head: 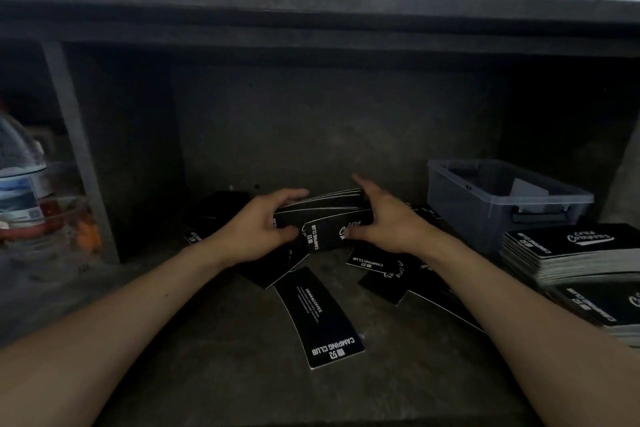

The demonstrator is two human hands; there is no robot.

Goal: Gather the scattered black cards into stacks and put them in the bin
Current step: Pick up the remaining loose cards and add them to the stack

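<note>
Bare forearms (104, 340) enter from both lower corners. At centre, left hand (258, 230) and right hand (384, 218) each grip an end of 1 card stack (325, 208), fingers (294, 192) curled. Beneath and below lie loose cards (320, 317). Mid-right stands the bin (485, 191), above 2 neat piles (568, 253).

— What colour are the cards (320, 315)?
— Black, with white lettering and a thin white edge.
— And the bin (460, 204)?
— See-through grey, with a bluish tint.
— The stack (568, 243) on the right?
— Black on top with white script. Its sides are striped pale grey.
— The bottle (17, 156)?
— Clear, with a blue and white label.
</note>
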